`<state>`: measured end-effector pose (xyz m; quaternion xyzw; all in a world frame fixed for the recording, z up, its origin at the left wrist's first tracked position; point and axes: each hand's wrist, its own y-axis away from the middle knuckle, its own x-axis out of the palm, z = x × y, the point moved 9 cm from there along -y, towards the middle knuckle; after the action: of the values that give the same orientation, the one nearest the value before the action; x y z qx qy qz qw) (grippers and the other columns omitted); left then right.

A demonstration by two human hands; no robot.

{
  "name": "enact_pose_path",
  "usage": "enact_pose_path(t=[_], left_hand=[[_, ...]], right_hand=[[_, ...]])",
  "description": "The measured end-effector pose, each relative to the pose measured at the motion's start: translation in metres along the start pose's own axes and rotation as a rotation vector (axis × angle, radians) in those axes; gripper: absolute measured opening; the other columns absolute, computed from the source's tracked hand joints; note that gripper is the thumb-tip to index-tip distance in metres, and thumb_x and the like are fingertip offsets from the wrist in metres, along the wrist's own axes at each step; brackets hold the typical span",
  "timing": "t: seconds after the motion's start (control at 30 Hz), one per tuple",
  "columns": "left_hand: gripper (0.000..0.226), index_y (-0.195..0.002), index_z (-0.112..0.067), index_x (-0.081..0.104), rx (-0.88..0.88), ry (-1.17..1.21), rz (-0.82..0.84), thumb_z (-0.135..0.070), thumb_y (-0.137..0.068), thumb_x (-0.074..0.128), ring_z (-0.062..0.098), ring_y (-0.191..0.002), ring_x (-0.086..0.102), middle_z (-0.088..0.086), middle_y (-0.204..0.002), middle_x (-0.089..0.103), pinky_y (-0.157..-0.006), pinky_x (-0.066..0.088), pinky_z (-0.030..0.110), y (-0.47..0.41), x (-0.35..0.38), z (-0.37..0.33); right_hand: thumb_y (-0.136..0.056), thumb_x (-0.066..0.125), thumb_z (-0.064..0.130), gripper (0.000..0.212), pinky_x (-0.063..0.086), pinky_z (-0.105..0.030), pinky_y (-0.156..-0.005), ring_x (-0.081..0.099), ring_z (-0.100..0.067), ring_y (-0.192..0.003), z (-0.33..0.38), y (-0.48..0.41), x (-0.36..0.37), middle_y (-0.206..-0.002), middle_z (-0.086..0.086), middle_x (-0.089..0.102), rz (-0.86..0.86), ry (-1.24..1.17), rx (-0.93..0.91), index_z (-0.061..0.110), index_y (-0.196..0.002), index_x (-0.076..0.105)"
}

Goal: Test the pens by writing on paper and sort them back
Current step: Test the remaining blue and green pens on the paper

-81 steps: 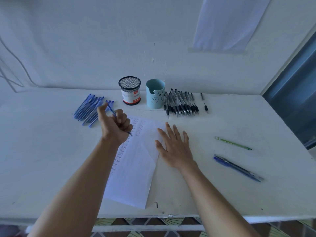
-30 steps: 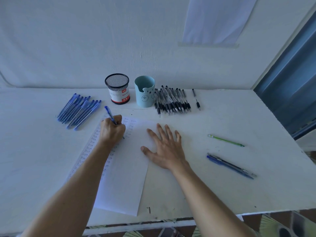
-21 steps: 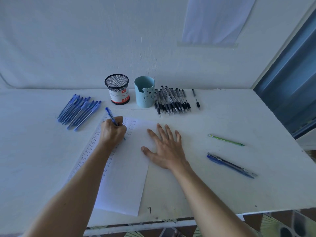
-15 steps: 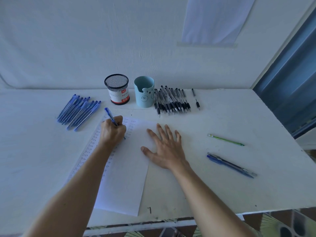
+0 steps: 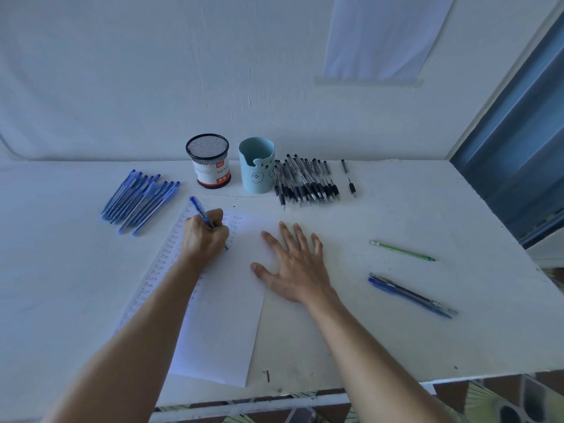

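head view. we log one sheet of paper (image 5: 222,315) lying on the white desk (image 5: 396,337), slanted, its near corner close to the desk's front edge. columns of the handwritten word "test" run down the sheet's left part.

the left hand (image 5: 204,239) is curled round a blue pen (image 5: 200,210), pinching it low on the barrel; the pen leans up and away to the left, and its tip shows just below the hand, on the paper near the top of the columns.

the right hand (image 5: 294,267) lies flat, fingers spread, holding nothing. it straddles the sheet's right edge: thumb and forefinger on the paper, the rest on the bare desk.

sorted stock: a row of blue pens (image 5: 140,199) lies left of the sheet, well apart from the cups. a black mesh cup (image 5: 209,161) and a teal cup (image 5: 257,166) stand side by side at the back. just right of the teal cup we count a packed row of black pens (image 5: 305,184), with one black pen (image 5: 348,178) apart from it.

far right: a green pen (image 5: 403,250) alone; nearer us, two dark blue pens (image 5: 412,296) lying together.
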<state>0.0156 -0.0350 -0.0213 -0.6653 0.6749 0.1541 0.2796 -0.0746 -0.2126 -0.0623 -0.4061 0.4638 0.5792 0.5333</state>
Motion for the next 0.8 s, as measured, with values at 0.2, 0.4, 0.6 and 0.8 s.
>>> enact_pose_path(t=[0.2,0.4,0.6,0.8], left_hand=[[0.038,-0.059,-0.014,0.025,-0.024,0.030,0.013,0.015,-0.064,0.048,0.018,-0.060,0.021,0.004,-0.060,0.024,-0.053,0.016,0.027,0.000,0.003,0.002],[0.036,-0.059,-0.015,0.024,-0.036,0.036,-0.016,0.016,-0.064,0.043,0.018,-0.061,0.021,0.003,-0.059,0.024,-0.053,0.015,0.026,-0.001,0.001,0.004],[0.019,-0.065,-0.010,0.041,-0.210,0.534,-0.073,0.003,-0.072,0.054,0.017,-0.037,0.032,0.007,-0.051,0.036,-0.043,0.026,0.022,-0.010,-0.012,0.029],[0.033,-0.112,-0.008,0.051,-0.207,0.550,-0.037,-0.038,-0.108,0.037,0.014,-0.030,0.030,0.000,-0.039,0.037,-0.040,0.031,0.022,-0.011,-0.014,0.026]], right_hand=[[-0.089,0.028,0.077,0.077,-0.007,-0.054,-0.120,-0.013,-0.021,-0.153,0.000,0.000,0.000,-0.167,0.004,-0.007,0.001,0.004,-0.002,0.044,-0.155,0.008],[-0.089,0.029,0.076,0.076,-0.007,-0.054,-0.120,-0.011,-0.021,-0.153,0.000,0.000,0.000,-0.167,0.004,-0.006,-0.002,0.001,-0.002,0.044,-0.155,0.009],[-0.088,0.030,0.077,0.077,-0.005,-0.054,-0.120,-0.009,-0.021,-0.153,0.000,0.000,-0.002,-0.167,0.005,-0.004,-0.014,0.000,-0.001,0.044,-0.155,0.010],[-0.087,0.031,0.077,0.076,-0.004,-0.053,-0.120,-0.006,-0.020,-0.153,0.000,0.000,-0.002,-0.167,0.005,-0.002,-0.027,-0.002,0.004,0.045,-0.154,0.013]])
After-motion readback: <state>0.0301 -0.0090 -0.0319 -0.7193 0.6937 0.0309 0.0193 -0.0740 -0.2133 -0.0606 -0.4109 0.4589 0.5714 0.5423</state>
